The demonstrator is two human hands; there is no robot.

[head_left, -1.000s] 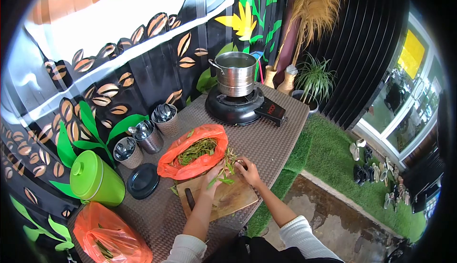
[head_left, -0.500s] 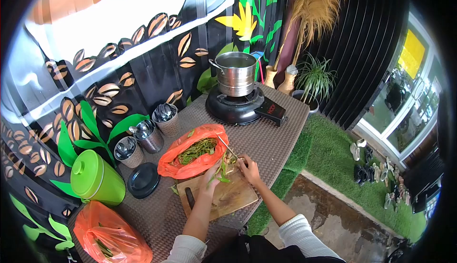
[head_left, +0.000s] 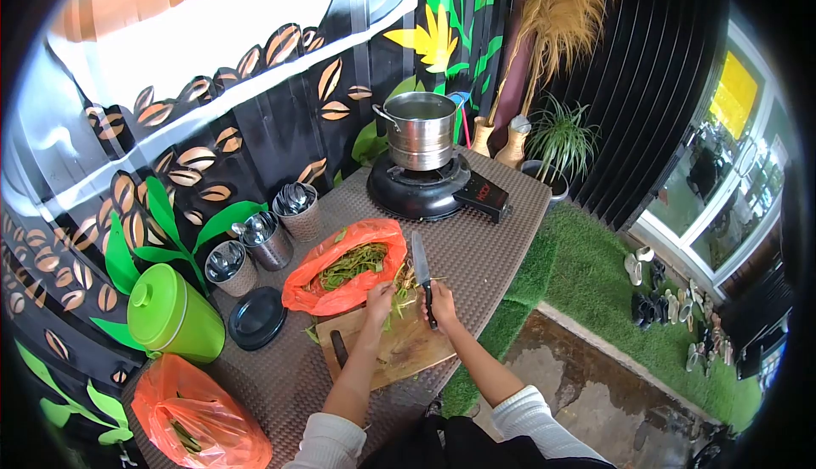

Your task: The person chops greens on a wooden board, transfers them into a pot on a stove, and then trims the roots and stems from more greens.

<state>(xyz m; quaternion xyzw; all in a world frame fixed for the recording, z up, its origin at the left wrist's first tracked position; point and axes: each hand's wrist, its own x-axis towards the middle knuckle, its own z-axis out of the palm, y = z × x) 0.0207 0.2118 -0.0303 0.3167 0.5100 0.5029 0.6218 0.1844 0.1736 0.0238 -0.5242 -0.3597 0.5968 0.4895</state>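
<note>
My right hand (head_left: 439, 307) grips the black handle of a knife (head_left: 421, 267), its blade pointing up and away over the green stalks (head_left: 403, 286) on the wooden cutting board (head_left: 408, 347). My left hand (head_left: 378, 302) pinches the near end of those stalks at the board's far edge. Just behind the stalks lies an open orange bag (head_left: 340, 295) with more greens (head_left: 353, 263) inside.
A steel pot (head_left: 421, 130) sits on a black stove (head_left: 425, 194) at the far end of the brown mat. Three cutlery holders (head_left: 262, 244), a green lidded bin (head_left: 172, 315), a black lid (head_left: 256, 319) and a second orange bag (head_left: 192, 423) line the left. Grass lies to the right.
My right hand has picked up the knife and lifted it, blade up, above the stalks. My left hand has shifted slightly up the board, still on the greens.
</note>
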